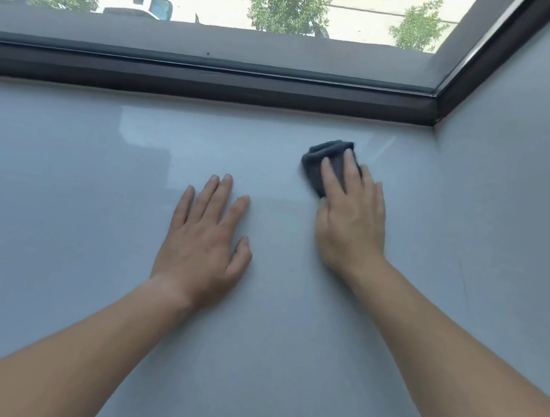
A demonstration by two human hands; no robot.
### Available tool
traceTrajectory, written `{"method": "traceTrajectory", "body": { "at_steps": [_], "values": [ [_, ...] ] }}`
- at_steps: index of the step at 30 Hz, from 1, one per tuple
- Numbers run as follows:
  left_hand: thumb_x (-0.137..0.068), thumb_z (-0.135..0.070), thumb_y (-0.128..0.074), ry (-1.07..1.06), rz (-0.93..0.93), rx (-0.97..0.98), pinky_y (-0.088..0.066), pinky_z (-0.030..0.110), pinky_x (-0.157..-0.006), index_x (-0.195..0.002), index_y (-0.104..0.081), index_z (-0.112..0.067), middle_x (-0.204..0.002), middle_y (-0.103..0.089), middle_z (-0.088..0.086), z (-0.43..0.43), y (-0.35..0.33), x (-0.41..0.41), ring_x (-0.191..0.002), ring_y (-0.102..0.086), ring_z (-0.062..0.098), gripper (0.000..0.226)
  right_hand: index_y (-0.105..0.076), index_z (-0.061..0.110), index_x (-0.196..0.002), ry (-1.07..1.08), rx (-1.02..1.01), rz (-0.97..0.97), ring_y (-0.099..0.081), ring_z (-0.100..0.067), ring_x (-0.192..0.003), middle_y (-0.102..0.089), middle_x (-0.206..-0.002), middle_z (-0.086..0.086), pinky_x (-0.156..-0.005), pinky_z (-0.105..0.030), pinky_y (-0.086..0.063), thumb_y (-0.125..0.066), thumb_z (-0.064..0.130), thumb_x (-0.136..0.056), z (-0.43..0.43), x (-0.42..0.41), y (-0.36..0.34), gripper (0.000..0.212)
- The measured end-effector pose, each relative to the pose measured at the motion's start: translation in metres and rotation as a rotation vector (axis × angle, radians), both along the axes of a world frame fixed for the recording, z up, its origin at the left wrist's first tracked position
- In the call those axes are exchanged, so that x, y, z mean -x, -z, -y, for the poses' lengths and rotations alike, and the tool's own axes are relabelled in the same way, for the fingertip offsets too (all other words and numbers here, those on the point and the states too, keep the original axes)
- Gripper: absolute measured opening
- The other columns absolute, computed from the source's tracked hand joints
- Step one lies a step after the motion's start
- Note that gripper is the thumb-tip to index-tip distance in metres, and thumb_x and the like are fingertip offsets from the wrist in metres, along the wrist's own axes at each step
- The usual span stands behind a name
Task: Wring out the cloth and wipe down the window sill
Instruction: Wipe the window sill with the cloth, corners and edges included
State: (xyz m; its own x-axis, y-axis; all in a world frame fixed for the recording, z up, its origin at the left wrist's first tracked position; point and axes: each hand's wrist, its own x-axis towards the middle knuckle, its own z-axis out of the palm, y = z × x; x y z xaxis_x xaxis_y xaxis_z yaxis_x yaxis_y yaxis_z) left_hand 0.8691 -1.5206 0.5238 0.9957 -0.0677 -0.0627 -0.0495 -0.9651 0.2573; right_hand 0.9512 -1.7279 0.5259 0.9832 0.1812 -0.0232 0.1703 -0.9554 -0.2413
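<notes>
the small, dark grey, bunched-up fabric cloth (327,161) lies on the pale grey, glossy, smooth window sill (60,218), towards its far right part, near the dark brown window frame (212,81) and not far from the pale grey side wall (528,168); the right hand (351,217) lies on top of it with fingers straight and spread, pressing it to the surface rather than curling round it; the left hand (205,234) rests palm down on the bare sill just left of the right one, fingers straight and relaxed, holding nothing, apparently as a brace.

as a judgement: the wringing looks done, since the cloth is down on the sill in wiping use and no drips or puddles show around it; whether it is damp cannot be told; the wiping is the step in hand; a faint sheen shows on the sill up near the frame and further left, but that may be only the window's reflection, so how much has been wiped cannot be read with any certainty; the wide stretch on the left, the near edge and the corner by the wall all look like ground left to cover; the task seems to be in its second part, with much surface to go.
</notes>
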Motion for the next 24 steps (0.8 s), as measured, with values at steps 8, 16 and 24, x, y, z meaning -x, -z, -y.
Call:
{"method": "traceTrajectory", "body": {
  "at_steps": [8, 16, 24],
  "values": [
    [-0.088, -0.046, -0.027, -0.014, 0.006, -0.002, 0.001, 0.043, -0.123, -0.151, -0.03, -0.021, -0.166, -0.011, 0.007, 0.001, 0.0, 0.0, -0.153, 0.0, 0.018, 0.068, -0.024, 0.033, -0.155, 0.088, -0.036, -0.063, -0.011, -0.028, -0.15, -0.009, -0.166, 0.002, -0.123, -0.046, -0.005, -0.03, 0.035, -0.099, 0.038, -0.008, -0.003, 0.056],
    [-0.089, -0.044, -0.03, -0.022, 0.024, 0.022, 0.003, 0.042, -0.123, -0.15, -0.032, -0.021, -0.166, -0.012, 0.007, 0.003, 0.0, 0.001, -0.153, -0.002, 0.018, 0.065, -0.03, 0.032, -0.153, -0.204, -0.027, -0.058, -0.013, -0.028, -0.151, -0.013, -0.165, 0.004, -0.123, -0.047, -0.008, -0.038, 0.03, -0.097, 0.03, 0.077, 0.002, 0.056],
    [-0.095, -0.041, -0.027, 0.003, 0.082, -0.154, 0.004, 0.058, -0.12, -0.139, -0.041, -0.017, -0.16, -0.024, 0.016, 0.008, 0.0, 0.004, -0.151, -0.014, 0.029, 0.052, -0.03, 0.029, -0.153, -0.089, -0.013, -0.007, -0.015, -0.032, -0.15, -0.014, -0.165, -0.001, -0.121, -0.052, -0.012, -0.043, 0.025, -0.095, 0.026, 0.138, 0.004, 0.059]
  ]
}}
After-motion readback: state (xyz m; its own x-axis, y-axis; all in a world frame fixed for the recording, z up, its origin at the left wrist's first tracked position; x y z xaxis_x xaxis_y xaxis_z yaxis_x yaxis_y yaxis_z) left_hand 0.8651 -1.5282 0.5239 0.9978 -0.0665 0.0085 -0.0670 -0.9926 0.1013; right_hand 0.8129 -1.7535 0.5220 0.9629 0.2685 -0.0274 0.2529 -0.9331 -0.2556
